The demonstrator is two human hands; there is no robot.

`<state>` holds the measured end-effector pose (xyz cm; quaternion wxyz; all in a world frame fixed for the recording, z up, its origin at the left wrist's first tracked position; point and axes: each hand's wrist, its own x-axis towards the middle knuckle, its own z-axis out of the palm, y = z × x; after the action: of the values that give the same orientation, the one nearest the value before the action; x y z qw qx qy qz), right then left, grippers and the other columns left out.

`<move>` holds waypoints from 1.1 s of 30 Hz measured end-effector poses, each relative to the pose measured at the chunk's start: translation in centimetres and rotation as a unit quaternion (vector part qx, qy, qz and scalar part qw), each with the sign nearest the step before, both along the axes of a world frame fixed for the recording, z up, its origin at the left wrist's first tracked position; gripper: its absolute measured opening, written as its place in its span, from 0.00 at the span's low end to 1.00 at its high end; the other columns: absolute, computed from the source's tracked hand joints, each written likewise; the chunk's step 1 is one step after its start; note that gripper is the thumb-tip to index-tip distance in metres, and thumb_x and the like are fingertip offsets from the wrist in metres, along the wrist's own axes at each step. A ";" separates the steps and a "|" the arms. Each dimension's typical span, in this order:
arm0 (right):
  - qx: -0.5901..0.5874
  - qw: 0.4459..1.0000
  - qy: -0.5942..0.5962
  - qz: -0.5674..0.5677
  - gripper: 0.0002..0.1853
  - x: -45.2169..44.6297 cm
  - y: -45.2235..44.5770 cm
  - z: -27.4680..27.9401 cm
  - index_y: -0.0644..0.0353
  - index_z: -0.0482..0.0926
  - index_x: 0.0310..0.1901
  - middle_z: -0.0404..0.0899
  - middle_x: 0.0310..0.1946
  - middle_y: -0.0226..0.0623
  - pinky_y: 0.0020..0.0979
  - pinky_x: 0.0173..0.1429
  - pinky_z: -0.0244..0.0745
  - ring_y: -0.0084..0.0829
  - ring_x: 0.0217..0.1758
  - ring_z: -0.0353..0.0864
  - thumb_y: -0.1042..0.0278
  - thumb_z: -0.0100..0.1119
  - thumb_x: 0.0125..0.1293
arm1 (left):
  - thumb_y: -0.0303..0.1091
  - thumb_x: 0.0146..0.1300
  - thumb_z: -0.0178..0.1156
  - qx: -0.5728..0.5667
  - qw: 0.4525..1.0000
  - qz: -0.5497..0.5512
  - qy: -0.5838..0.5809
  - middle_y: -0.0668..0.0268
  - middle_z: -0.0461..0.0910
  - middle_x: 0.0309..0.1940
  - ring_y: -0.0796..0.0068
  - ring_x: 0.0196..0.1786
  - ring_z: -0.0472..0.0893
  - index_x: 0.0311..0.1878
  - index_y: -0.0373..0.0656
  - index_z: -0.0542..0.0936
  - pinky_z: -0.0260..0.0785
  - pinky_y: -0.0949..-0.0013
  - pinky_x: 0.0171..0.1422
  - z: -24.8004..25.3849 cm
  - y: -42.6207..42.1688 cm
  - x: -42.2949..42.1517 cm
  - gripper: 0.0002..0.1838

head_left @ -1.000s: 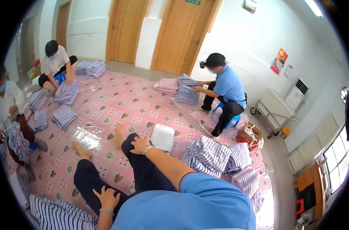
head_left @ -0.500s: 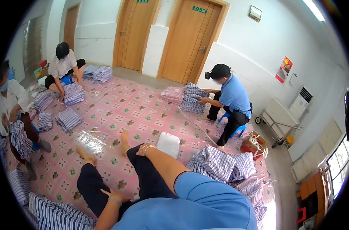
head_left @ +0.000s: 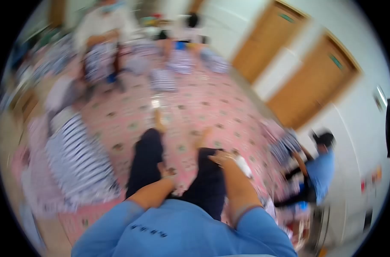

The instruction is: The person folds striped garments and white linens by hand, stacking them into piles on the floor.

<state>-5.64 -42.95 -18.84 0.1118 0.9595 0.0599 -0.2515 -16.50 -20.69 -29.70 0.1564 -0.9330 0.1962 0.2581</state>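
The view is blurred by motion. My left hand [head_left: 166, 171] rests against the inner side of my left thigh, holding nothing, its fingers extended though smeared. On my right knee lies my right hand [head_left: 222, 158], open and flat on the dark trousers [head_left: 210, 184], with a bracelet at the wrist. A white folded bundle [head_left: 244, 166] is partly hidden behind my right forearm. To my left stands a large pile of striped folded cloth [head_left: 81, 156]. A shiny clear plastic sheet [head_left: 156, 103] lies on the floor beyond my left foot.
A person in white [head_left: 105, 25] sits ahead on the left with striped cloth on the lap. Another person [head_left: 193, 25] crouches farther back among striped stacks [head_left: 180, 63]. At right, a person in blue [head_left: 321, 171] handles striped cloth [head_left: 285, 147]. Pink patterned matting [head_left: 190, 111] covers the floor.
My head has turned left, so the doors and the person in blue shift right in view. The striped pile at my left shows more fully. Both hands stay on my legs.
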 end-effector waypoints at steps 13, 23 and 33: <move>-0.072 0.995 -0.035 -0.051 0.37 0.0 2.8 1.6 0.59 0.66 0.60 0.67 0.58 0.51 0.43 0.64 0.60 0.46 0.62 0.65 0.37 0.46 0.56 | 0.54 0.61 0.43 -0.031 0.998 0.020 0.057 0.64 0.51 0.68 0.63 0.72 0.41 0.66 0.55 0.59 0.19 0.21 0.59 1.3 0.4 0.0 0.30; -0.050 0.995 -0.033 -0.076 0.39 -2.0 2.3 4.2 0.64 0.64 0.60 0.65 0.59 0.55 0.41 0.67 0.55 0.48 0.64 0.62 0.39 0.47 0.55 | 0.54 0.61 0.44 -0.063 0.997 0.011 0.051 0.64 0.53 0.67 0.63 0.72 0.43 0.65 0.54 0.61 0.19 0.21 0.59 2.7 1.4 -0.6 0.30; -0.049 0.994 -0.059 -0.074 0.40 -1.2 -0.3 3.3 0.61 0.65 0.59 0.66 0.57 0.56 0.45 0.66 0.55 0.50 0.63 0.64 0.38 0.48 0.51 | 0.54 0.60 0.45 -0.122 0.992 -0.003 0.041 0.64 0.56 0.66 0.63 0.71 0.45 0.63 0.54 0.63 0.20 0.22 0.60 4.8 2.0 -1.4 0.29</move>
<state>-6.86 -43.24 -15.56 0.1436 0.9677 -0.0301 -0.2051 -17.85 -18.68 -24.86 0.0335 -0.9332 0.2351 0.2696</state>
